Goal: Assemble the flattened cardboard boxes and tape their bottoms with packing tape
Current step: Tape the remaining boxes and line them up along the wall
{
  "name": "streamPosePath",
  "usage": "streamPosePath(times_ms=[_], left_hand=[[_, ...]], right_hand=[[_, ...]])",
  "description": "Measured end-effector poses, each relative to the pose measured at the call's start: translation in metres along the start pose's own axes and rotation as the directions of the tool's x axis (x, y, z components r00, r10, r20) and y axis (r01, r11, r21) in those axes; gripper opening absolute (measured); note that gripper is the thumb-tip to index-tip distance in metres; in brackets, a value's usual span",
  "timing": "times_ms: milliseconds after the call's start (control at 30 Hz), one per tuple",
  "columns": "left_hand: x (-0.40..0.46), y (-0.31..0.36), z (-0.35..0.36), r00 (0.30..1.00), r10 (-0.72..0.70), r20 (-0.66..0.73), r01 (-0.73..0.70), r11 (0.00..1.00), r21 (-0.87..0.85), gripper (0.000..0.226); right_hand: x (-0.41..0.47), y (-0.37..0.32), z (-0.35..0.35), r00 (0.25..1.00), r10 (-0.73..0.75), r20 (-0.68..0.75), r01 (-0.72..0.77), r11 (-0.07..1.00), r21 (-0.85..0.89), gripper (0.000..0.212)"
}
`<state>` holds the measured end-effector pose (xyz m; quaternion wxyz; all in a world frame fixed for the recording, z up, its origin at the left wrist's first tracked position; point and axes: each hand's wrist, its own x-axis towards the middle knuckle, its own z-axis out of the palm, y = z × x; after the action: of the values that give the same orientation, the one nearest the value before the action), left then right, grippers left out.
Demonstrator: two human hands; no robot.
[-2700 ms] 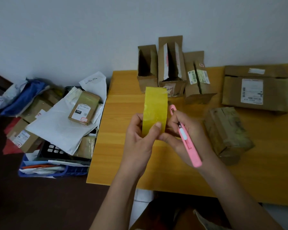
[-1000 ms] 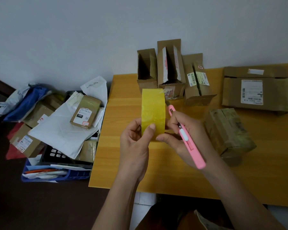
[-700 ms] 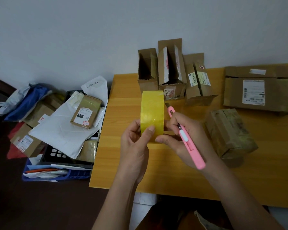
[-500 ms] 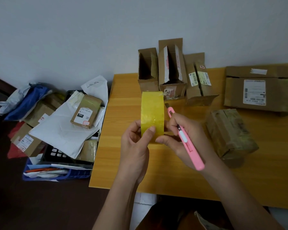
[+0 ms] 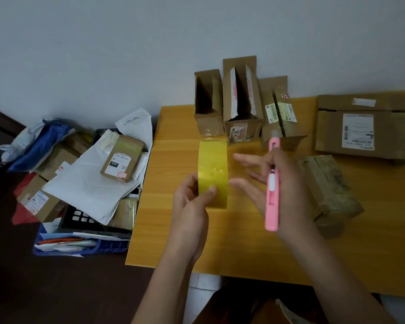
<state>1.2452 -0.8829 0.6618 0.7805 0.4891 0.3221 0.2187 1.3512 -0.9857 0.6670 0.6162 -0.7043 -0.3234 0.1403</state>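
Left hand (image 5: 192,202) grips the tape roll (image 5: 212,174) on edge above the table (image 5: 173,242), thumb on its outer face, fingers behind. Right hand (image 5: 274,185) just right of the roll, not touching it; fingers spread and blurred, cutter (image 5: 272,183) pinned against the palm by the thumb, pointing away. Three open boxes (image 5: 241,101) stand at the back edge by the wall; a flat box (image 5: 362,127) and a wrapped parcel (image 5: 327,190) lie to the right.

Informal home parcel-packing corner: plain wall, wooden tabletop (image 5: 255,249) carrying used labelled cartons (image 5: 241,106), and a floor heap of mailer bags (image 5: 87,188) over a blue crate (image 5: 103,247).
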Motion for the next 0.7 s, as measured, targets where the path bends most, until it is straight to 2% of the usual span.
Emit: streamPosePath(times_ms=[67, 167, 333, 467, 600, 700], left_hand=[[-0.001, -0.004, 0.001, 0.999, 0.038, -0.003, -0.038, 0.99, 0.136, 0.02], [-0.004, -0.006, 0.005, 0.998, 0.066, 0.013, -0.067, 0.959, 0.274, 0.022], [-0.007, -0.005, 0.007, 0.994, 0.106, 0.028, -0.108, 0.897, 0.429, 0.021], [-0.009, -0.009, 0.007, 0.992, 0.125, 0.03, -0.124, 0.86, 0.495, 0.024], [-0.01, -0.012, 0.008, 0.991, 0.134, 0.015, -0.123, 0.846, 0.519, 0.023], [-0.012, -0.014, 0.006, 0.993, 0.12, 0.015, -0.11, 0.842, 0.528, 0.021]], right_hand=[[-0.001, 0.002, 0.001, 0.989, -0.087, -0.122, 0.078, 0.994, -0.076, 0.036], [-0.006, 0.005, 0.007, 0.975, -0.182, -0.125, 0.15, 0.962, -0.227, 0.038], [-0.011, 0.007, 0.012, 0.978, -0.192, -0.085, 0.161, 0.946, -0.281, 0.034], [-0.013, 0.009, 0.012, 0.977, -0.181, -0.113, 0.14, 0.945, -0.296, 0.038], [-0.015, 0.006, 0.014, 0.967, -0.246, -0.063, 0.203, 0.897, -0.392, 0.047], [-0.016, 0.005, 0.018, 0.962, -0.269, -0.038, 0.224, 0.863, -0.454, 0.042]])
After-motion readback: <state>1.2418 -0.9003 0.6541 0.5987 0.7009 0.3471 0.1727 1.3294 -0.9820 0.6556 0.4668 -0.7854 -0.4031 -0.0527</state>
